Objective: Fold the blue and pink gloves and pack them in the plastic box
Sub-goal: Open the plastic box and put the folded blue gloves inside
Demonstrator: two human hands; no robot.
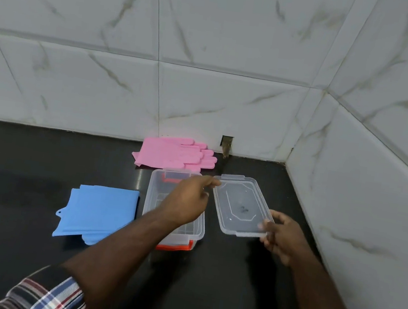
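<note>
Two hands held the clear lid (241, 206) just right of the open plastic box (156, 189): left hand (187, 199) pinched its far-left corner, right hand (279, 234) gripped its near-right corner. Blue gloves (99, 211) lay folded left of the box on the dark worktop (27, 155). Pink gloves (175, 154) lay flat behind the box, by the wall.

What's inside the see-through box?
The plastic box looks empty: only its ribbed clear bottom shows. The left hand and forearm cover the middle, so that part stays hidden.
</note>
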